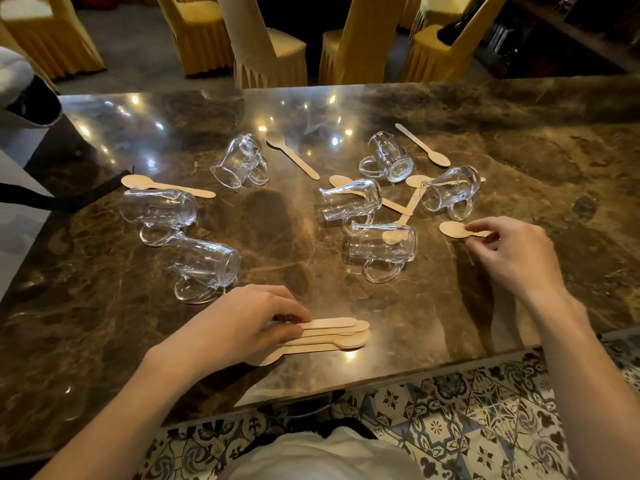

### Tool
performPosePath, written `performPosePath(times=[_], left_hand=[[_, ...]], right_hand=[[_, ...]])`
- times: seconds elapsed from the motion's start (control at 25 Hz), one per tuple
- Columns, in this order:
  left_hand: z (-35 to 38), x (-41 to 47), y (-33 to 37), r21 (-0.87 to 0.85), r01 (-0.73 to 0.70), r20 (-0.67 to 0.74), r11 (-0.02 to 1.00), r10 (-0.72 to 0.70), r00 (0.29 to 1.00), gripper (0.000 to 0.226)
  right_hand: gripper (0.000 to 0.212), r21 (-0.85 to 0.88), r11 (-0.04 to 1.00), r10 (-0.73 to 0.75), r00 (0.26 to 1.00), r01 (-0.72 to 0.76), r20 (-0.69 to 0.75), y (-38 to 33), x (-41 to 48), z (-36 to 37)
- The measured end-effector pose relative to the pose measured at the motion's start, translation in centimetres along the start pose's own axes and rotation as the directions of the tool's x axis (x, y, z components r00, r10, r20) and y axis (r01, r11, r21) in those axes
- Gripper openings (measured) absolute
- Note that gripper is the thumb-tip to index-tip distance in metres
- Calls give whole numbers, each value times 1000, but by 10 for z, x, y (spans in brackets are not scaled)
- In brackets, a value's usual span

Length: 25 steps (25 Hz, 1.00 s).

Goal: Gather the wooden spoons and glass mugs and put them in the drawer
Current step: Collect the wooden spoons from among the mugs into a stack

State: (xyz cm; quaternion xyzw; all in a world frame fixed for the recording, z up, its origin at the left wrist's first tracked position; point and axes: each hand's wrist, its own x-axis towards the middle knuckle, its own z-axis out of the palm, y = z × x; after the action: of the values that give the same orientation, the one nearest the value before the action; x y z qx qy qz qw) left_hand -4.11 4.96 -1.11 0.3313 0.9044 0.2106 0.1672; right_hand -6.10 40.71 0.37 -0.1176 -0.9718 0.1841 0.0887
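- head view: the left hand [256, 320] is at the near edge of the marble table [104, 306], its fingers and thumb curled and clamped on the handle end of a bundle of wooden spoons [332, 336].
- the bundle lies flat and low over the tabletop, near centre. most bowls point right, and one bowl sticks out to the left under the hand.
- the right hand [512, 251] is on the right side of the table, thumb and forefinger pinched together on the handle of a single wooden spoon [457, 230]. its bowl points left. whether it rests on the marble or is just above it cannot be told.
- seven glass mugs lie on their sides across the middle of the table.
- two are at the left [159, 207] [204, 263], the nearer one just beyond the left hand.
- one is far centre [242, 161], and two are far right [389, 155] [450, 192].
- two sit in the centre [349, 200] [381, 247], close together.
- loose spoons lie among the mugs: a far-left spoon [166, 185] just beyond the left mug, a far-centre spoon [292, 154] and a far-right spoon [422, 145].
- more crossed spoons [408, 206] lie between and behind the centre and right mugs, partly seen through the glass.
- yellow-covered chairs [353, 39] stand beyond the far edge, and a patterned tile floor [467, 427] shows below the near edge.
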Motion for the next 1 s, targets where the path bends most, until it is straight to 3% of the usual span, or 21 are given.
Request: performPosePath(times=[0.24,0.4,0.52,0.6,0.68,0.84,1.0], left_hand=[[-34,0,5,-91,-45,-10,995,45,999,35],[-105,-1,-29,-83,22,-321,996,-48,946,27],[-154,9,-86,10,238,-448,971,-209,869,25],[-172,18,-130,128,438,-404,890,-357,843,27],[-177,25,-162,225,547,-321,806,-469,823,27],[-164,34,-191,323,539,-193,778,-504,842,31],[-158,42,-205,305,539,-163,785,-515,841,32]], right_hand=[[22,-140,986,91,995,-86,32,25,27,5],[19,-118,990,84,993,-73,89,28,33,6],[18,-100,993,68,993,-58,96,30,37,5],[18,-89,994,67,992,-58,103,31,38,6],[19,-84,995,56,991,-46,119,32,40,6],[23,-101,994,-21,988,37,151,33,43,5],[22,-171,982,-54,987,80,151,29,41,8]])
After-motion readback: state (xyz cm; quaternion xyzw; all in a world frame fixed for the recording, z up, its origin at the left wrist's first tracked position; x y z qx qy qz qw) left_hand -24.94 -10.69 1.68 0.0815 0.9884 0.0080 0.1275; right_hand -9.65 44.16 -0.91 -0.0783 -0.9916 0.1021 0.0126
